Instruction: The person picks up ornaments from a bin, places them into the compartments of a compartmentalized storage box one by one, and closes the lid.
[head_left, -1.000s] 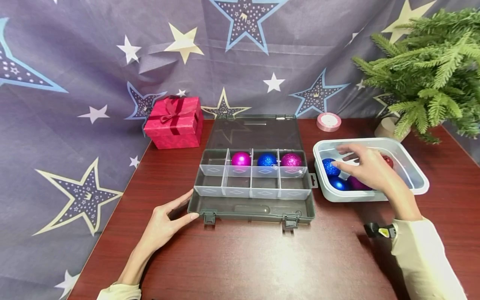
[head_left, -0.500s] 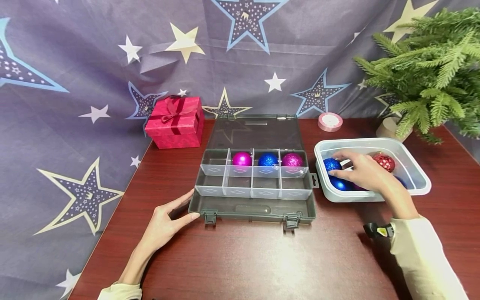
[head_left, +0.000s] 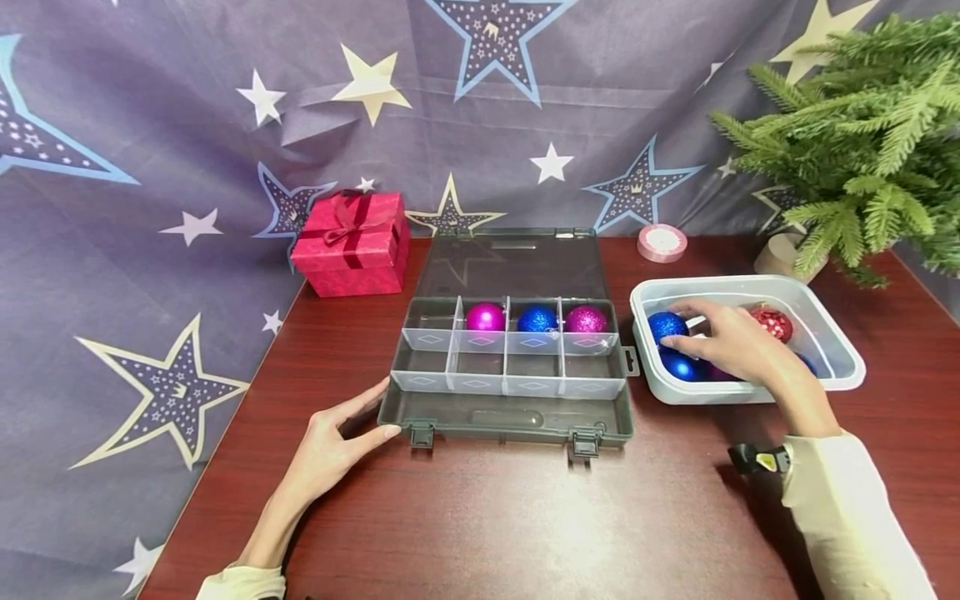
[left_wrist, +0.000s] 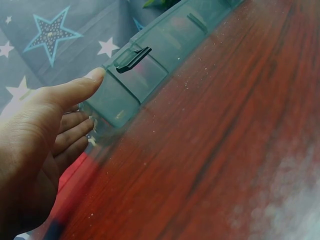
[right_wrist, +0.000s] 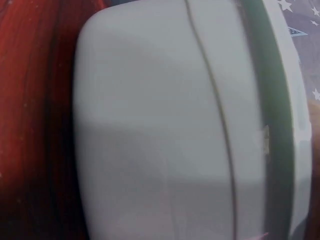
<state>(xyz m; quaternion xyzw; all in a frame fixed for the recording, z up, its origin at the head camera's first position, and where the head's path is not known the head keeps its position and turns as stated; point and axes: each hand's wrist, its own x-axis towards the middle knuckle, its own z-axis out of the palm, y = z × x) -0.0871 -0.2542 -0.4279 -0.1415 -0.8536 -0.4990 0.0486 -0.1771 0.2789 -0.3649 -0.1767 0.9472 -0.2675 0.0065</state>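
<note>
My right hand (head_left: 723,343) reaches into the white plastic tub (head_left: 738,397), thumb and fingers around a blue glitter bauble (head_left: 664,326). Beside it in the tub lie a shiny blue bauble (head_left: 679,367) and a red bauble (head_left: 772,323); others are partly hidden under the hand. The grey divided box (head_left: 442,412) stands open. Its back row holds a shiny magenta bauble (head_left: 485,317), a blue glitter bauble (head_left: 537,320) and a pink glitter bauble (head_left: 587,320). At its front left corner my left hand (head_left: 326,450) rests with fingers extended, the thumb (left_wrist: 95,75) against the corner.
A red gift box (head_left: 350,250) sits at the back left. Behind the tub are a pink ribbon roll (head_left: 662,243) and a small green fir tree (head_left: 862,158). The tub's side wall (right_wrist: 150,100) fills most of the right wrist view.
My right hand has lowered into the tub and its thumb and fingers have closed around the blue glitter bauble. More of the red bauble shows. The left hand stays at the box corner.
</note>
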